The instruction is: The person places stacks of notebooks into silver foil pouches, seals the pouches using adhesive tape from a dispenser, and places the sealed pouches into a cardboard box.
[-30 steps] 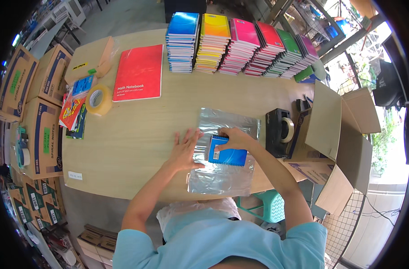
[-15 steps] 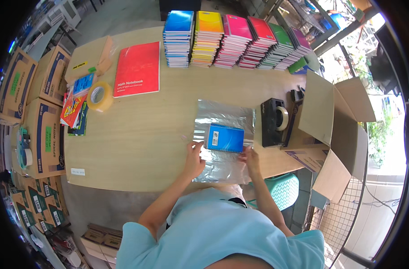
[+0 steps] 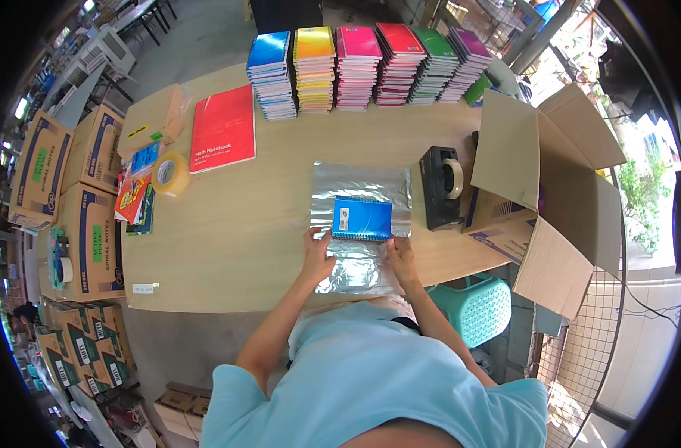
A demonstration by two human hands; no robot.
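Blue spiral notebooks (image 3: 361,217), seemingly a small stack with wire coils along the near and far edges, lie on a clear, shiny plastic sheet or bag (image 3: 355,270) on the table. At the near left corner, my left hand (image 3: 318,255) has its fingertips against the notebooks, its thumb pointing inward. The fingers of my right hand (image 3: 402,260) are bent around the near right corner. Between both hands the plastic spreads toward the table's front edge. Whether my fingertips also pinch the plastic is too small to tell.
Stacks of coloured notebooks (image 3: 357,75) line the far edge. A black tape dispenser (image 3: 439,190) and an open carton (image 3: 505,149) stand right. Left are a red notebook (image 3: 223,128), a tape roll (image 3: 170,174) and closed cartons (image 3: 92,239). A green stool (image 3: 481,310) is below the table.
My hands have come in from the plastic beside the notebooks to their near corners. The whole view has shifted slightly with my head.
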